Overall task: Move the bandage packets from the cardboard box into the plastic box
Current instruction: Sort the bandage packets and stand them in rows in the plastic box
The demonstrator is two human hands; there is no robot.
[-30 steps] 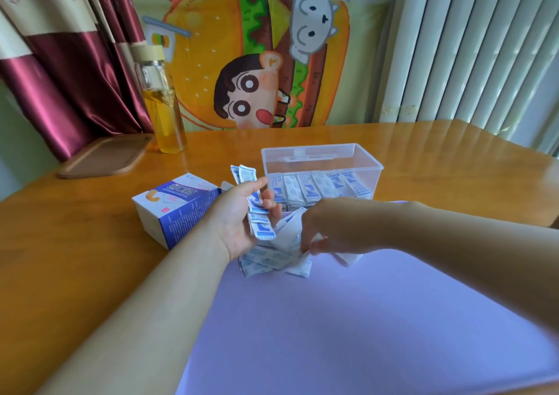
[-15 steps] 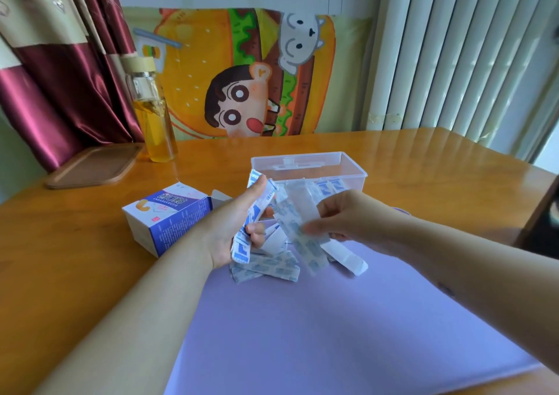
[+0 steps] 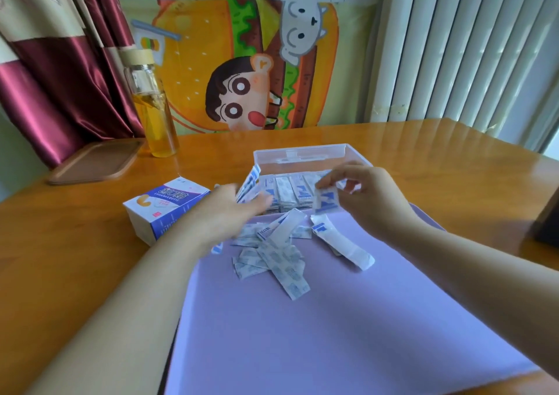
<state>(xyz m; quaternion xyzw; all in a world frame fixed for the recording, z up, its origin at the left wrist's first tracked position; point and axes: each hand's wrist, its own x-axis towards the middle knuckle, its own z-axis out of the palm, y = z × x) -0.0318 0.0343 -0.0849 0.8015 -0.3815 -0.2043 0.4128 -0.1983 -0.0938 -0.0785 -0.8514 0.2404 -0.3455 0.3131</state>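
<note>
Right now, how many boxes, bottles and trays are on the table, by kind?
Boxes: 2, the cardboard box and the plastic box.
Bottles: 1, the bottle.
Trays: 1, the wooden tray.
Total: 4.

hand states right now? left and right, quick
Left hand: blurred, grips a stack of bandage packets.
Right hand: pinches a single packet at the plastic box's near edge.
</note>
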